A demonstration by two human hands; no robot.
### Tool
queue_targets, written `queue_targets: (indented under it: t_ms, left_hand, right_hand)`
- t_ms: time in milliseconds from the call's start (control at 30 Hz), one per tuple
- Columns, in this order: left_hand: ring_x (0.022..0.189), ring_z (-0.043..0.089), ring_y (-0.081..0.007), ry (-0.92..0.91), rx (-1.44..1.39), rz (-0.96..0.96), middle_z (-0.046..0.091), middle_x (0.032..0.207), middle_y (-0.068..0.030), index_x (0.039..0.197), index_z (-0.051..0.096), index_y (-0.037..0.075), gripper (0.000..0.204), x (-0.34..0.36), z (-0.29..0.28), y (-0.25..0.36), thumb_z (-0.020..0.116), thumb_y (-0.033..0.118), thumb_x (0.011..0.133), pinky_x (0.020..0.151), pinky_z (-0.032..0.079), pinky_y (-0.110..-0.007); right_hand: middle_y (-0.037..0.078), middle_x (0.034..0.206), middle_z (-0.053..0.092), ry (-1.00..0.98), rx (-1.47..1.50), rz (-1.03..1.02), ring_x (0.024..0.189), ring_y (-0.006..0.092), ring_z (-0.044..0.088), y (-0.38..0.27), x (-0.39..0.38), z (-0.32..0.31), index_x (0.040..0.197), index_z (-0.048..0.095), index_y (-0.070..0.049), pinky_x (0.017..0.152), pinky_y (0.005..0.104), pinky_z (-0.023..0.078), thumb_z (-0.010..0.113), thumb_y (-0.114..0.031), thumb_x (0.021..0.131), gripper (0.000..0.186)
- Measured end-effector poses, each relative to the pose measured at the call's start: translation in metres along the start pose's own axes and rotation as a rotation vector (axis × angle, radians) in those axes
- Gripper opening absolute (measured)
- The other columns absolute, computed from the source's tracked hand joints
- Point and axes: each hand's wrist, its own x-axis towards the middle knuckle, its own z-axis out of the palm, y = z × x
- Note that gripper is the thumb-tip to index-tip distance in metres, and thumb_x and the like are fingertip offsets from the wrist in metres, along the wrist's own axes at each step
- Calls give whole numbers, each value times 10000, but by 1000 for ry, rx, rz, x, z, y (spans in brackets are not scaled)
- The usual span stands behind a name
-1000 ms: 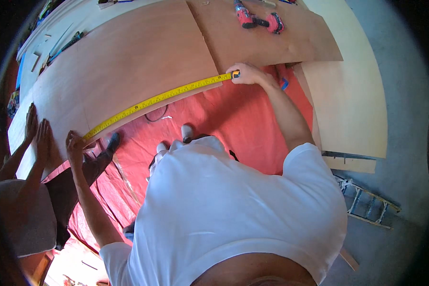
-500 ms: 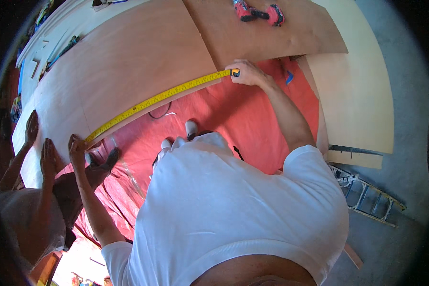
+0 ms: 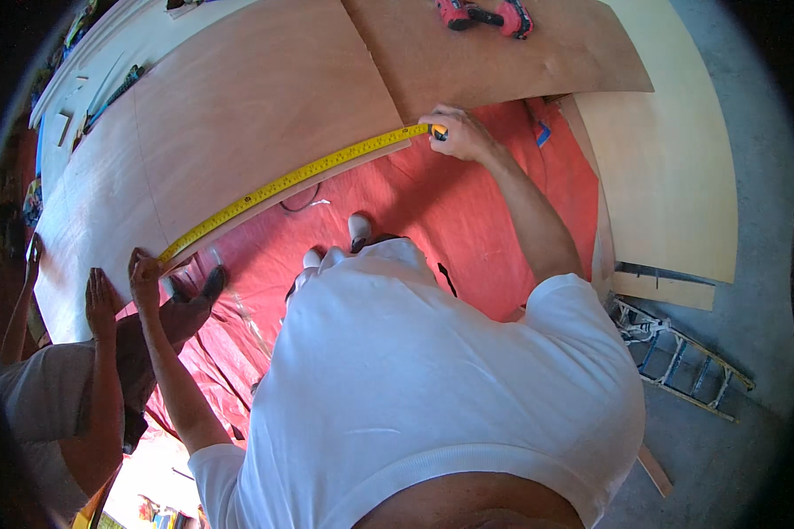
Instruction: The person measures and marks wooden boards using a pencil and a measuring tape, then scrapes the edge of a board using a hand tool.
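A yellow tape measure [image 3: 304,175] stretches along the near edge of a thin brown wood sheet [image 3: 265,97]. Its orange-and-black case sits in my right hand [image 3: 460,134], fingers wrapped round it, just past the sheet's right corner. At the other end my left hand [image 3: 145,277] pinches the tip of the blade down on the sheet's near edge, close to a pencil line drawn across the wood. Left of my hand, a co-worker's hand [image 3: 100,300] lies flat on the same sheet, and that person's other hand [image 3: 33,260] touches its left edge.
A second brown sheet [image 3: 503,66] carries a red and black cordless drill [image 3: 513,18]. Paler boards [image 3: 662,167] lie at the right, near a ladder [image 3: 688,366] on the grey floor. Red plastic sheeting [image 3: 397,203] spreads below. The co-worker stands close on my left.
The co-worker has leaned and shifted the far hand left to the sheet's edge; the nearer hand has moved slightly right. My hands keep the tape stretched in nearly the same place.
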Motion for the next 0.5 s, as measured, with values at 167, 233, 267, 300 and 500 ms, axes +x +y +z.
queue_targets:
  t_ms: [167, 233, 267, 300, 500]
  left_hand:
    - [1197, 479, -296, 54, -185, -127, 540, 1199, -187, 865, 655, 35, 133, -10, -2, -15, 698, 95, 755, 934, 438, -375]
    - [1192, 483, -298, 0, -58, -68, 536, 1204, -187, 870, 657, 35, 133, -4, -1, -3, 692, 103, 761, 931, 439, -376]
    - [1187, 486, -300, 21, 70, -30, 531, 1213, -186, 872, 658, 36, 129, -1, 2, 6, 685, 106, 767, 931, 439, -377]
    - [1183, 490, -302, 43, 197, 11, 525, 1221, -186, 875, 660, 37, 125, 5, 5, 16, 678, 108, 774, 930, 439, -378]
    - [1137, 519, -303, 55, 243, 143, 503, 1243, -180, 901, 654, 35, 132, -15, -1, -59, 674, 92, 783, 886, 467, -363]
  right_hand:
    - [106, 882, 595, 49, -21, -45, 858, 285, 587, 0, 4, 6, 969, 645, -88, 761, 385, 473, 601, -134, 691, 285]
    - [112, 857, 599, 80, -42, -42, 846, 297, 587, 2, 0, 6, 972, 656, -103, 747, 396, 478, 602, -149, 697, 284]
    - [109, 857, 600, 97, -59, -53, 851, 296, 586, 1, -3, 5, 967, 656, -103, 752, 397, 478, 605, -150, 698, 278]
    - [107, 857, 601, 114, -78, -62, 857, 296, 585, 1, -7, 3, 962, 656, -103, 756, 399, 478, 607, -152, 699, 272]
    - [90, 931, 587, 120, -116, -112, 898, 269, 578, -12, 3, -2, 983, 631, -109, 800, 381, 454, 624, -134, 695, 289]
